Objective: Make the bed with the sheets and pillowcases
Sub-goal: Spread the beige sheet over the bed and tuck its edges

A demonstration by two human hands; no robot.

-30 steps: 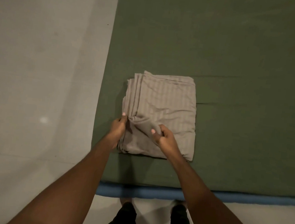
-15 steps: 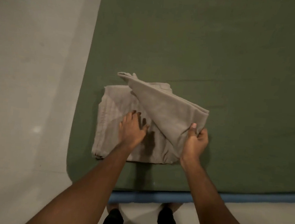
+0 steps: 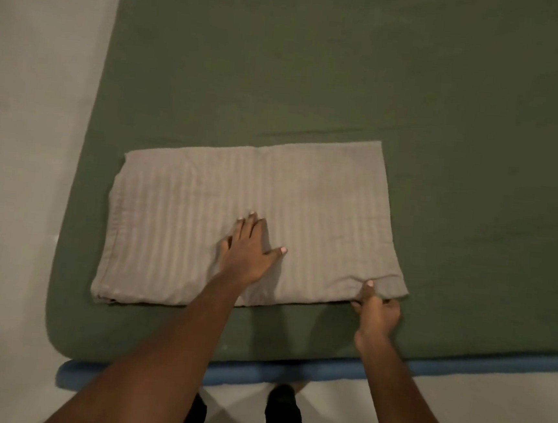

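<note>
A pale tiled floor [image 3: 22, 155] runs along the left edge of the bed, a dark green mattress [image 3: 317, 63] over a blue base [image 3: 290, 371]. The left hand [image 3: 251, 246] lies open, flat on the folded beige striped sheet [image 3: 186, 210] near the bed's near-left corner. The right hand [image 3: 377, 307] pinches the sheet's near-right corner.

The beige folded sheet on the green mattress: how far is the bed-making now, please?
Done: the folded beige sheet lies on the green mattress, near its front left corner, as a wide rectangle. In hand: the left hand presses flat on its middle, and the right hand pinches its near right corner. Left: nearly all of it; the sheet is in layers and most of the mattress is bare. No pillowcases in view.
</note>
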